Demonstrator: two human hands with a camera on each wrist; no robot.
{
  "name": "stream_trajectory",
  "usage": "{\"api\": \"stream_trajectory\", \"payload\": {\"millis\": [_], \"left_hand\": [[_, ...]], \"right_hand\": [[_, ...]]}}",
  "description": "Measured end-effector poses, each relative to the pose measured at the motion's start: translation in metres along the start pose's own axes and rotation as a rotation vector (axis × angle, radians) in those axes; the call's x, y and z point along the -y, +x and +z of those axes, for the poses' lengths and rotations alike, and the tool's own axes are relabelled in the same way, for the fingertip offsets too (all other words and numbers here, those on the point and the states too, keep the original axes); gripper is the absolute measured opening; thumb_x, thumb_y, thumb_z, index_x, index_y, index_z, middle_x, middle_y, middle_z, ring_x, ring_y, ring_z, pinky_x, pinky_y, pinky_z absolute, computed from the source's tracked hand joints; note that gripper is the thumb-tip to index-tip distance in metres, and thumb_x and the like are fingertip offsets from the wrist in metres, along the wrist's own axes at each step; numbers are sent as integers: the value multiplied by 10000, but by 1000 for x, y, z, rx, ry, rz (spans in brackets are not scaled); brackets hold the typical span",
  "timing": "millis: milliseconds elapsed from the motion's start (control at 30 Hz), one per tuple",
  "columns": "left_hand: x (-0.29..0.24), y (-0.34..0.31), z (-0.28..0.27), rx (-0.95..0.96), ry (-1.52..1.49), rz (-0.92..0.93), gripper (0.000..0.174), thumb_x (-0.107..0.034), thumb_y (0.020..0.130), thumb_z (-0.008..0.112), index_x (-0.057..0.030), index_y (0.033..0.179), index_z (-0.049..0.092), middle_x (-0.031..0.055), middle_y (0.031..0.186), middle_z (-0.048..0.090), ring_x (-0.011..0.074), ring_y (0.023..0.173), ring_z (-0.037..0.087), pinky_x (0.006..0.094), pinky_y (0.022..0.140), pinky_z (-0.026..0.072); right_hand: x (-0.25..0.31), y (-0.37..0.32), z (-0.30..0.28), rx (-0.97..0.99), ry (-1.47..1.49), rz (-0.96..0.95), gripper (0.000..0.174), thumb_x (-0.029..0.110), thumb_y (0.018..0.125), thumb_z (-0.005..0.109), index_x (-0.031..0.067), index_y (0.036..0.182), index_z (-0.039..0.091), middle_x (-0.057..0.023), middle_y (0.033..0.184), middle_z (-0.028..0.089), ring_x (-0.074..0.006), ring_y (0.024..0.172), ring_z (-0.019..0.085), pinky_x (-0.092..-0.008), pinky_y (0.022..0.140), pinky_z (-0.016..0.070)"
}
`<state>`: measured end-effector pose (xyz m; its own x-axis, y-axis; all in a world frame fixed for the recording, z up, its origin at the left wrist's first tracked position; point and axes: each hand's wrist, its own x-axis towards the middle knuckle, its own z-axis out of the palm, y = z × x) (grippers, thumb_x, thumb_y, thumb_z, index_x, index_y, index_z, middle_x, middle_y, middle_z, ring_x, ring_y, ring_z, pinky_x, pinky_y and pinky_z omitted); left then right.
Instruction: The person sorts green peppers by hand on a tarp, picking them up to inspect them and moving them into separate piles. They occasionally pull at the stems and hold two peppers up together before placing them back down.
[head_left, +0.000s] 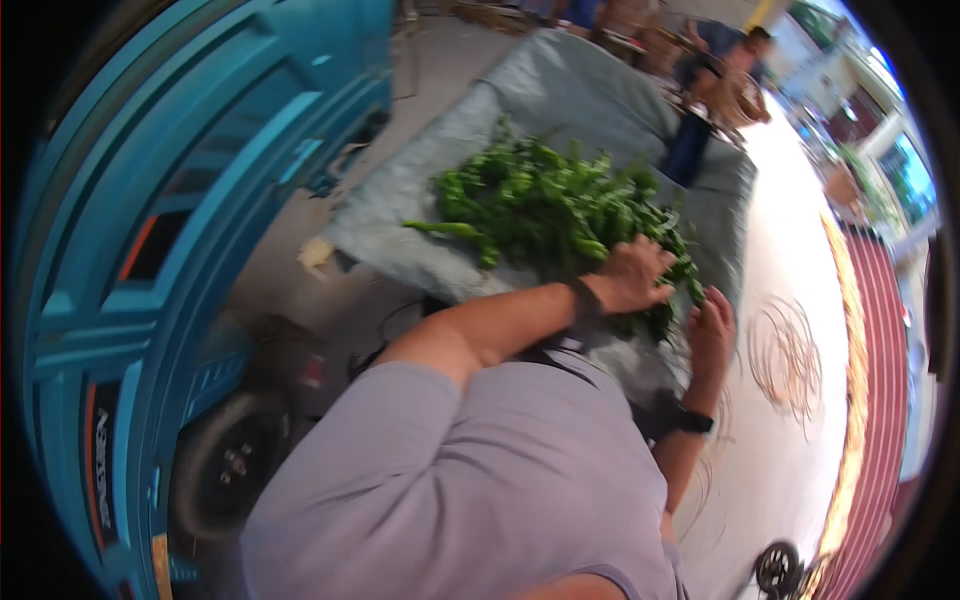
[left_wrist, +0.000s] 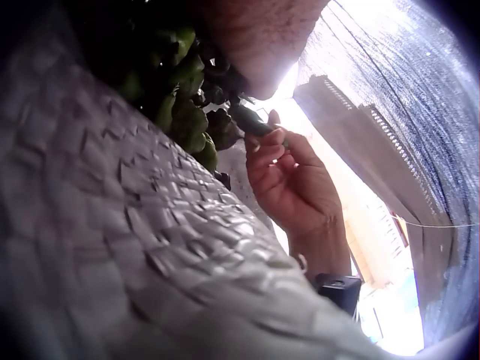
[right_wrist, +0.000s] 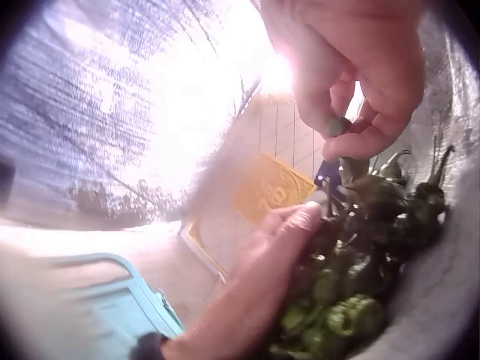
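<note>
Your right hand (left_wrist: pixel 292 184) pinches 1 dark green pepper (left_wrist: pixel 253 121) in a narrow grip, right at the near end of the pepper pile (head_left: pixel 545 205), which lies on the grey woven sheet (head_left: pixel 590 100). Your left hand (head_left: pixel 635 275) rests on that same near end, its fingers sunk among the peppers, so you cannot tell its grip.

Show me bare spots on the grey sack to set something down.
Bare grey sack lies between the pepper pile and the edge facing the blue vehicle, and beyond the pile. Crowded where the left hand and right hand meet the pile.
</note>
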<state>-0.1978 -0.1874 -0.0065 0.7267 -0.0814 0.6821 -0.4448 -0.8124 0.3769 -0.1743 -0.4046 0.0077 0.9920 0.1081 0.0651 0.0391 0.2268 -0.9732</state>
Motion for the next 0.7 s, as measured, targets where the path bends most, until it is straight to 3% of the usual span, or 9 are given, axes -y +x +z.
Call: {"api": "stream_trajectory", "payload": {"millis": [133,167,267,300,467,500,533,567,700], "left_hand": [[-1,-3,0,13,53,17,434,-427,784,680,-87,1053,652,118,953,619,300,956,573,412,795,508],[-1,-2,1,6,55,18,432,-424,782,682,-85,1048,653,121,948,615,300,951,571,410,791,507],[1,-4,6,-32,29,25,423,-417,775,689,-79,1027,653,120,941,612,294,945,566,403,778,501],[1,-4,5,-22,40,25,410,-410,770,694,-81,1011,655,119,944,613,297,944,566,408,772,498],[0,-3,-2,-27,11,34,391,-420,776,675,-110,1014,663,109,962,622,302,956,573,421,782,498],[1,-3,0,-14,1,12,384,-422,777,675,-118,1012,666,98,967,631,298,962,580,422,782,502],[0,-2,-1,-11,-5,9,384,-419,776,678,-122,1019,670,90,965,636,293,957,584,422,782,504],[0,-2,-1,-16,-11,15,393,-416,775,683,-118,1031,672,95,964,634,290,957,584,419,783,506],[1,-2,-3,-10,9,25,400,-416,798,685,-109,1053,668,81,963,628,272,951,585,407,780,510]], "right_hand": [[-6,5,-10,41,-496,7,292,98,916,585,63,1203,623,-18,1094,618,-78,775,575,-201,657,479],[-13,10,-16,125,-679,67,266,150,927,586,83,1179,644,-55,1109,625,-155,839,617,-270,718,501],[-42,17,-15,109,-1312,-321,270,224,943,585,119,1185,641,-117,1121,620,-277,957,628,-361,817,493],[-31,9,-2,112,-1329,-237,285,313,965,542,136,1168,636,-157,1131,607,-358,1060,589,-429,893,460],[-13,-4,25,68,-1506,-128,302,378,985,445,164,1086,632,-114,1147,596,-332,1072,581,-451,871,473],[-32,10,1,215,-1693,-365,309,401,988,422,185,1073,625,-99,1177,581,-315,1089,579,-446,862,484],[-37,14,3,105,-1609,-197,332,445,981,411,207,1079,620,-90,1189,570,-310,1085,590,-447,862,489],[-7,-6,38,-14,-1536,-12,382,508,959,429,198,1056,632,-90,1185,573,-314,1076,602,-452,872,482],[-3,-5,34,92,-1405,-43,470,541,879,556,119,1031,696,-89,1281,579,-291,1115,604,-405,905,468]]}}
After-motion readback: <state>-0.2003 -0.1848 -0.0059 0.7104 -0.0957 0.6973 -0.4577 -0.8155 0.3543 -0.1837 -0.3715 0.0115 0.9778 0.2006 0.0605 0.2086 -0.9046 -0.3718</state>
